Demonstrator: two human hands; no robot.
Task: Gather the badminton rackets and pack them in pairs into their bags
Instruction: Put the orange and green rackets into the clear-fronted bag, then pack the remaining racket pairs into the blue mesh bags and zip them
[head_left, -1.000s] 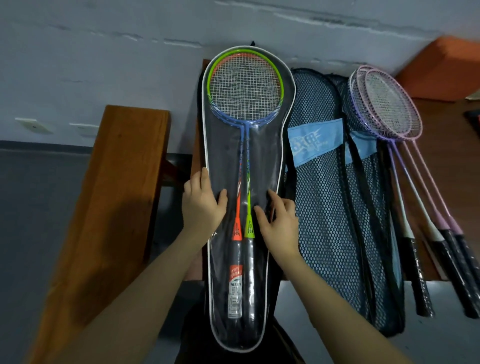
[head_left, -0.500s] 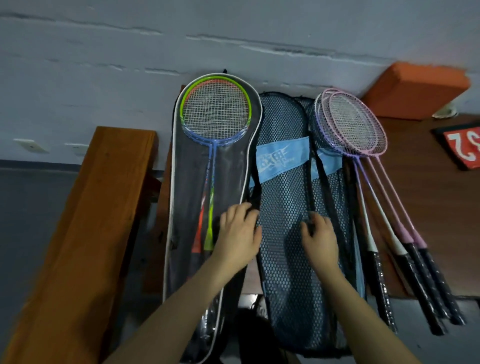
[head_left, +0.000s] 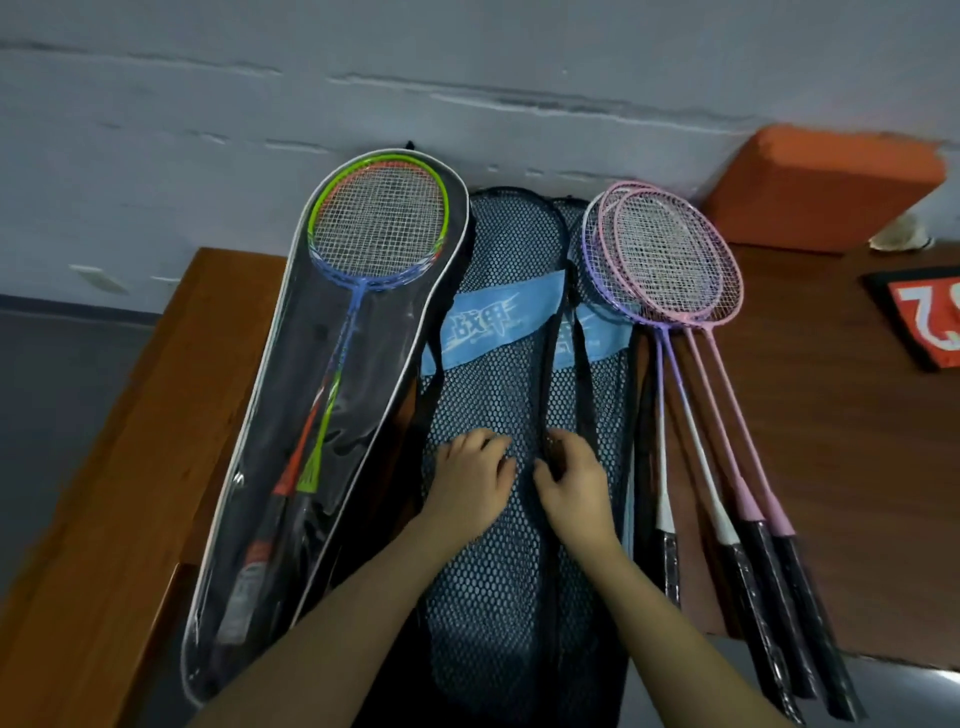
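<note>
A clear-fronted racket bag (head_left: 291, 467) with white piping lies at the left and holds two rackets, green and orange-blue (head_left: 379, 223). Beside it lie two black mesh bags (head_left: 498, 322) with light-blue labels, one overlapping the other. Several pink and purple rackets (head_left: 670, 254) lie loose to the right, handles toward me. My left hand (head_left: 470, 480) rests flat on the front mesh bag. My right hand (head_left: 571, 480) pinches the dark edge band of that mesh bag, fingers curled on it.
Everything lies on a brown wooden table (head_left: 831, 415) against a grey wall. An orange block (head_left: 821, 192) sits at the back right, a red-and-black number card (head_left: 924, 317) at the right edge. A wooden bench (head_left: 130, 467) stands at the left.
Both hands left the clear bag with its two rackets and moved right onto the mesh bag. The view shifted right and closer; my right hand curled onto the bag's edge.
</note>
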